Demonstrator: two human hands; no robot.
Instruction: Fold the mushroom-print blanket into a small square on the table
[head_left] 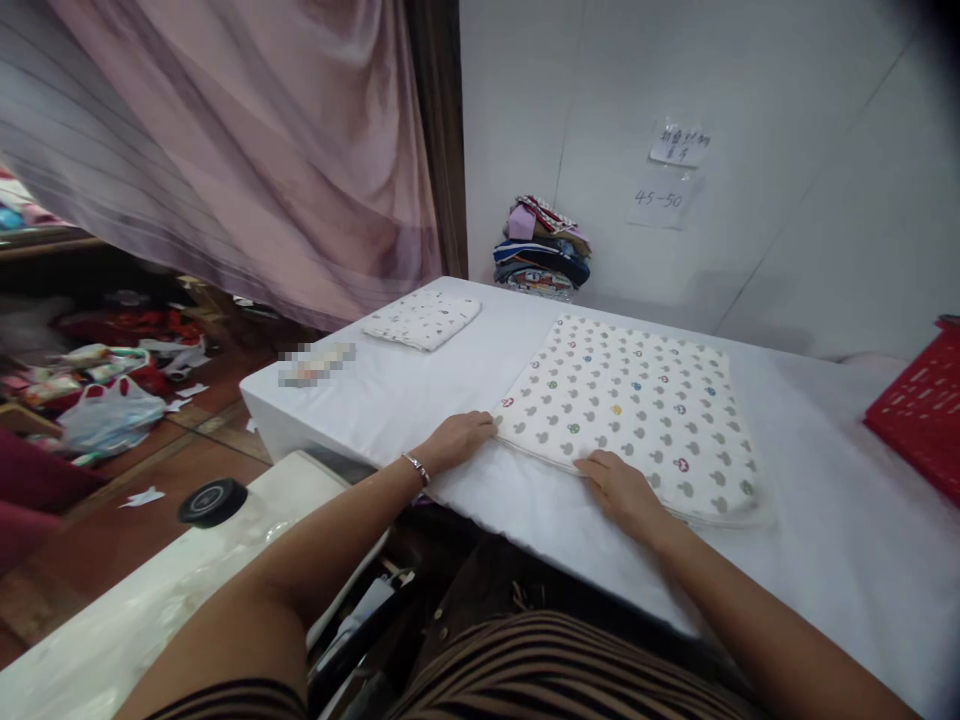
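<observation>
A white cloth with grey and coloured printed figures [637, 400] lies folded flat on the white-covered table [480, 375]. My left hand [459, 440], with a bracelet on the wrist, closes its fingers on the cloth's near left corner. Farther right along the same near edge, my right hand [615, 485] pinches the cloth, thumb and fingers together at the rim. A smaller folded white cloth with small prints [424, 320] rests at the table's far left, away from both hands.
Folded fabrics [541, 250] are stacked at the table's back edge by the wall. A red basket [922, 410] stands at the right. Left of me are a pale surface [135, 610] with a black round object [212, 502] and bags on the floor.
</observation>
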